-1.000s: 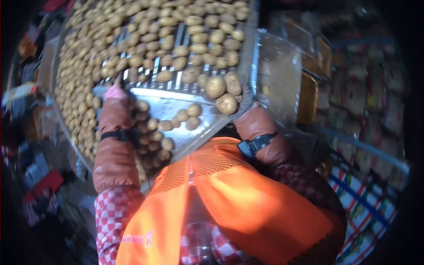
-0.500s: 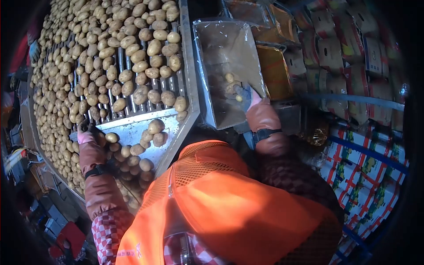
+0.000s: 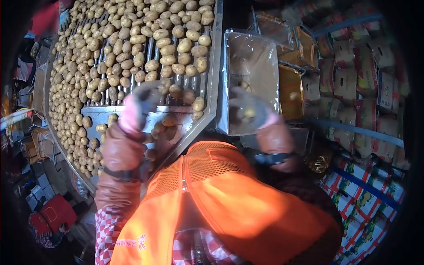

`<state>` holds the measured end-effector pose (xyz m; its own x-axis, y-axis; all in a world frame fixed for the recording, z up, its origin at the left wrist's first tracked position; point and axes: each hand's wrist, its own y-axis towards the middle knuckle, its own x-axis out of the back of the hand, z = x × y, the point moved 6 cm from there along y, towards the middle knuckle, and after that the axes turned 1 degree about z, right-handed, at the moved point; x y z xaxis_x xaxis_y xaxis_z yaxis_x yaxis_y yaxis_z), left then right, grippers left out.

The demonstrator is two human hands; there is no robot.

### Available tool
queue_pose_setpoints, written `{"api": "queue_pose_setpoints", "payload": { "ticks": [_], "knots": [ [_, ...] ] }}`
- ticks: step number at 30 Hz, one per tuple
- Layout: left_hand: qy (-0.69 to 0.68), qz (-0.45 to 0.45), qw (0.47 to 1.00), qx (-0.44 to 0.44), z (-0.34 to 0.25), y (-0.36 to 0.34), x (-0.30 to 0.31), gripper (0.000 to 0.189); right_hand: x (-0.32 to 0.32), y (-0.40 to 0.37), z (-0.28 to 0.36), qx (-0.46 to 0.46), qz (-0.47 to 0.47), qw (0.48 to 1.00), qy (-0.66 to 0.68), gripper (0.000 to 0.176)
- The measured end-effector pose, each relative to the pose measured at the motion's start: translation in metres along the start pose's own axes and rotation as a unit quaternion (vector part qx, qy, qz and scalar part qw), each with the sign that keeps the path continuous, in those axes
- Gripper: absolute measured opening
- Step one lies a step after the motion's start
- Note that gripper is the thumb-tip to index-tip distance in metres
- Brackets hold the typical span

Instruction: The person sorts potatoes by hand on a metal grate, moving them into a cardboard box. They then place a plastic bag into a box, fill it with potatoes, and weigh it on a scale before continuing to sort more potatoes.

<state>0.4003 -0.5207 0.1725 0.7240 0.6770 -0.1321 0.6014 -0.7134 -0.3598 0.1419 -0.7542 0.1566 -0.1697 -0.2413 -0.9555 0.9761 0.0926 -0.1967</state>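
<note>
My left hand [image 3: 142, 102], in a dark glove with a pink cuff, is over the lower edge of the roller table, its blurred fingers overlapping potatoes [image 3: 175, 91] there. Over the near part of a lined open box [image 3: 254, 53] is my right hand [image 3: 251, 108], also gloved and smeared by motion. A small yellowish patch shows at its fingers; I cannot tell whether it is a held potato. Inside the box, a few small potatoes [image 3: 244, 85] lie just beyond the right fingers.
Potatoes [image 3: 128, 44] cover most of the roller table, and others lie on the metal chute [image 3: 152, 119] below. Cartons [image 3: 344, 66] are stacked at right, beyond a blue rail [image 3: 353, 126]. At the far left, another person's gloved hand [image 3: 64, 20] is beside the table.
The view has shifted, moving the table and box rightward. My left hand has moved right along the table's lower edge. My right hand has moved leftward within the box, toward its table-side wall.
</note>
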Motion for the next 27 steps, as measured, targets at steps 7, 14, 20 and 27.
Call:
{"api": "queue_pose_setpoints", "payload": {
  "ticks": [7,14,20,27],
  "knots": [
    [0.183,0.168,0.964,-0.095,0.006,-0.028,-0.120,0.073,-0.059,0.044,-0.052,0.238,-0.161,0.712,-0.640,0.045],
    [0.196,-0.029,0.967,-0.157,0.049,-0.080,-0.045,0.050,-0.010,0.095,-0.072,-0.088,-0.190,0.941,-0.264,0.029],
    [0.598,-0.067,0.798,0.037,0.089,-0.137,0.085,0.068,-0.004,0.123,-0.048,0.085,-0.076,0.845,-0.522,0.044],
    [0.624,-0.266,0.727,0.109,0.144,-0.176,0.130,0.072,-0.016,0.106,-0.060,0.014,-0.201,0.975,-0.091,0.048]
  ]
}}
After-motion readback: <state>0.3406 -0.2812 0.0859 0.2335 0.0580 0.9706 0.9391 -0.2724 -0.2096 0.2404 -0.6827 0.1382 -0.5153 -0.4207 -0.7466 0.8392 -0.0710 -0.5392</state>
